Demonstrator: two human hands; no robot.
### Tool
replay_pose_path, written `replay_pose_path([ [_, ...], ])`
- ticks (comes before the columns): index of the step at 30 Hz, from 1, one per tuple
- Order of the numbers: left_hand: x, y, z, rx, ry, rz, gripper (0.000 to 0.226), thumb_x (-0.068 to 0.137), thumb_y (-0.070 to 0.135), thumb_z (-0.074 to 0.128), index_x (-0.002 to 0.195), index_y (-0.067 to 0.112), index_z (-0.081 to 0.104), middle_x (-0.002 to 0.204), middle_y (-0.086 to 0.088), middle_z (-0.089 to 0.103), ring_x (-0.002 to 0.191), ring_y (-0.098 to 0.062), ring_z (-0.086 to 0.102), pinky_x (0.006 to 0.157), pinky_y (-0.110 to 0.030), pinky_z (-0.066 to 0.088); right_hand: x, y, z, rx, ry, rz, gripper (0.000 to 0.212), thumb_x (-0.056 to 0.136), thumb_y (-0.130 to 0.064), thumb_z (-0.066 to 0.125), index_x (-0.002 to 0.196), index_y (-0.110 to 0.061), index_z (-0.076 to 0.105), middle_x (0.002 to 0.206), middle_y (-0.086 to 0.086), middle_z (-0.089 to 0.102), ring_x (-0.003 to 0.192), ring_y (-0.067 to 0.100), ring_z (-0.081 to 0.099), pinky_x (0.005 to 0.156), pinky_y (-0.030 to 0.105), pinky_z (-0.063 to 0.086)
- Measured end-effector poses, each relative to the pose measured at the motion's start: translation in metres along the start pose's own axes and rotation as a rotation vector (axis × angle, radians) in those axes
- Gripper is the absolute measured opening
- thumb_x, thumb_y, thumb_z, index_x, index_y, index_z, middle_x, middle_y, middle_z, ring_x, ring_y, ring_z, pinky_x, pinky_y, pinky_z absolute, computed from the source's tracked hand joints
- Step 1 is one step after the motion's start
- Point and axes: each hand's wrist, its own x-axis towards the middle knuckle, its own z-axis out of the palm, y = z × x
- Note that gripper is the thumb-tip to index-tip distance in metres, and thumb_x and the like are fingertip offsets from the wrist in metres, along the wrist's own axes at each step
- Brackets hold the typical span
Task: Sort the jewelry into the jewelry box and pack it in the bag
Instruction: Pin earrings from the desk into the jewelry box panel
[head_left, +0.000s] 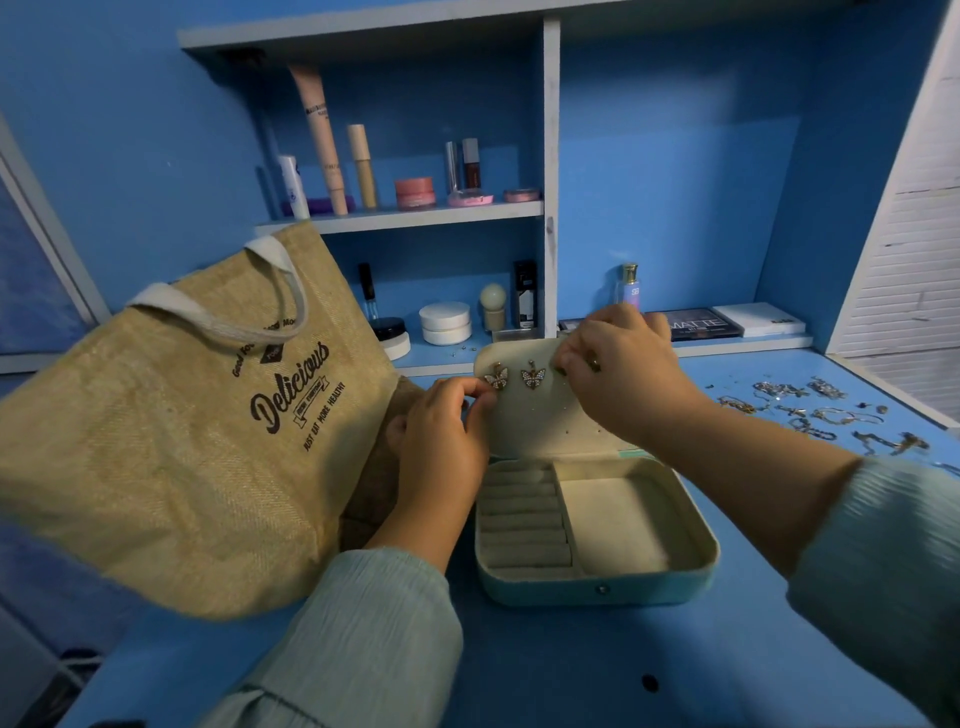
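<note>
We are only beginning to fill the jewelry box (597, 530).
Our left hand (441, 431) is pinching a butterfly earring (496, 376) on the lid; our right hand (618, 374) is pinching something small there; the loose jewelry (821, 410) at right and the bag (192, 415) are waiting.

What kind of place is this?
Probably a dressing table at home: cosmetics tubes stand on the blue shelves, an eyeshadow palette lies behind the open jewelry box.

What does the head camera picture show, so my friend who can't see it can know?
Two hands work at the raised lid of an open jewelry box on a blue desk; the left hand pinches a butterfly earring beside a second one, and the right hand touches the lid's top. A tan bag stands left; loose jewelry lies right.
</note>
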Motion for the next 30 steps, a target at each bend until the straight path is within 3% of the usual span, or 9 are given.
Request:
replay_pose_path([
  [3, 0.001, 0.000, -0.001, -0.031, -0.018, -0.023, 0.017, 0.096, 0.032, 0.047, 0.102, 0.023, 0.059, 0.090, 0.021, 0.043, 0.096, -0.009, 0.049, 0.104, -0.041, 0.027, 0.008, -0.007, -0.006, -0.093, -0.074, -0.082, 0.027, 0.096, -0.027, 0.038, 0.102, -0.025, 0.064, 0.125, -0.005, 0.045, 0.117, 0.024, 0.031, 0.092, 0.032, 0.026],
  [7, 0.001, -0.001, 0.000, -0.106, -0.016, 0.001, 0.008, 0.094, 0.033, 0.049, 0.096, 0.028, 0.055, 0.084, 0.025, 0.040, 0.093, -0.005, 0.046, 0.098, -0.051, 0.036, 0.021, -0.019, -0.007, -0.148, -0.226, -0.171, 0.025, 0.096, -0.024, 0.038, 0.099, -0.022, 0.063, 0.118, -0.005, 0.050, 0.115, 0.020, 0.031, 0.085, 0.032, 0.023],
  [10, 0.003, -0.004, 0.000, -0.104, -0.028, 0.006, 0.002, 0.094, 0.034, 0.048, 0.092, 0.034, 0.049, 0.089, 0.024, 0.043, 0.094, -0.006, 0.049, 0.097, -0.051, 0.037, 0.030, -0.020, -0.002, -0.129, -0.300, -0.207, 0.023, 0.096, -0.024, 0.040, 0.099, -0.018, 0.062, 0.105, -0.006, 0.053, 0.111, 0.020, 0.037, 0.092, 0.035, 0.032],
  [15, 0.004, -0.009, 0.001, -0.132, -0.053, -0.017, 0.006, 0.093, 0.031, 0.052, 0.091, 0.036, 0.049, 0.097, 0.018, 0.052, 0.103, -0.014, 0.055, 0.097, -0.050, 0.038, 0.039, -0.017, 0.003, 0.011, -0.323, -0.142, 0.018, 0.094, -0.023, 0.047, 0.099, -0.015, 0.063, 0.102, 0.001, 0.060, 0.096, 0.018, 0.054, 0.084, 0.034, 0.046],
  [23, 0.006, -0.008, -0.001, -0.105, -0.077, -0.052, 0.008, 0.093, 0.032, 0.051, 0.098, 0.030, 0.058, 0.098, 0.018, 0.051, 0.107, -0.013, 0.053, 0.101, -0.047, 0.032, 0.050, -0.014, 0.006, 0.081, -0.339, -0.146, 0.020, 0.092, -0.018, 0.053, 0.096, -0.004, 0.067, 0.092, -0.002, 0.055, 0.095, 0.019, 0.057, 0.082, 0.030, 0.044],
  [30, 0.010, -0.009, 0.003, -0.106, -0.069, -0.060, 0.010, 0.093, 0.035, 0.051, 0.098, 0.031, 0.058, 0.102, 0.016, 0.055, 0.105, -0.012, 0.053, 0.101, -0.049, 0.033, 0.056, -0.010, 0.006, 0.103, -0.349, -0.128, 0.021, 0.092, -0.023, 0.053, 0.099, -0.007, 0.066, 0.101, 0.001, 0.061, 0.094, 0.016, 0.057, 0.078, 0.025, 0.043],
])
